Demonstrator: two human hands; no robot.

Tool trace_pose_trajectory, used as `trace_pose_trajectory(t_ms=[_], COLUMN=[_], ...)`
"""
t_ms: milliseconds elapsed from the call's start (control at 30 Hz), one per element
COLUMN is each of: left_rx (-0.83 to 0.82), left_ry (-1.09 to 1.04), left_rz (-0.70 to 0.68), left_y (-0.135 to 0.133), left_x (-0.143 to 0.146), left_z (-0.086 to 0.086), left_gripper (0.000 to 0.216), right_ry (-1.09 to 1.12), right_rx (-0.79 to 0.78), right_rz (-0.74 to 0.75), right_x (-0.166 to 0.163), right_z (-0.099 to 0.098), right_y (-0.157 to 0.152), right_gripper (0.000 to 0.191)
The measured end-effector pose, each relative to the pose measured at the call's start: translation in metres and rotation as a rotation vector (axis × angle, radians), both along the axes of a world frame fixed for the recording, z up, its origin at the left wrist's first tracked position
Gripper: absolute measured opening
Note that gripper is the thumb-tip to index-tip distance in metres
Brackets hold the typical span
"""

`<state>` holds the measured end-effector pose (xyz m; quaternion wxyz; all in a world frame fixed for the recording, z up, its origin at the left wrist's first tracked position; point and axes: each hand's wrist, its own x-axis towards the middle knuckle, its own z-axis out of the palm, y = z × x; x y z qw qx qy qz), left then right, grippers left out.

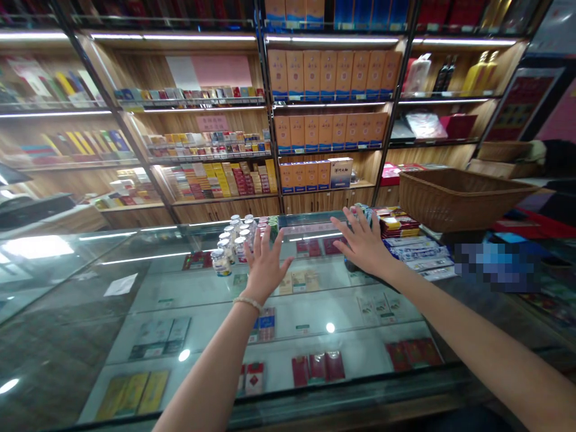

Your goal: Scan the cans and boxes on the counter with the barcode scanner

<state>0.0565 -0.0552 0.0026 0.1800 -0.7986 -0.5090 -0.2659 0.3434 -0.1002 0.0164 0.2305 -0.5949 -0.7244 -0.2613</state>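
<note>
My left hand (265, 261) is stretched out over the glass counter (148, 282) with its fingers spread, holding nothing. It is right beside a cluster of several small clear bottles with white caps (234, 240) standing on the counter. My right hand (364, 243) is also spread open, reaching toward a stack of small colourful boxes (364, 215) near the far edge of the counter. A bead bracelet circles my left wrist.
A woven basket (454, 198) stands at the right on the counter, with flat packs (414, 246) in front of it. Cigarette packs lie under the glass. Shelves of orange boxes (328, 75) and cartons fill the back wall. A paper slip (120, 285) lies at the left.
</note>
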Motion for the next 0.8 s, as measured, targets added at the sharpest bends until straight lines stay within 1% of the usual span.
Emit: trace_pose_trajectory(t_ms=[200, 467, 700, 800], left_rx=[0.041, 0.022, 0.027, 0.014], left_ry=[0.021, 0.036, 0.046, 0.072], left_rz=[-0.043, -0.077, -0.086, -0.114], left_y=[-0.011, -0.018, -0.02, -0.025], left_x=[0.007, 0.016, 0.02, 0.027], left_z=[0.006, 0.008, 0.01, 0.009], left_gripper=[0.076, 0.071, 0.067, 0.066], right_ry=[0.001, 0.057, 0.081, 0.085], right_rx=[0.001, 0.003, -0.005, 0.006], right_rz=[-0.067, -0.115, -0.12, -0.108], right_x=[0.02, 0.031, 0.04, 0.042], right_z=[-0.012, -0.028, -0.029, -0.028], right_y=[-0.021, -0.024, -0.028, -0.029], right_gripper=[0.057, 0.057, 0.055, 0.056])
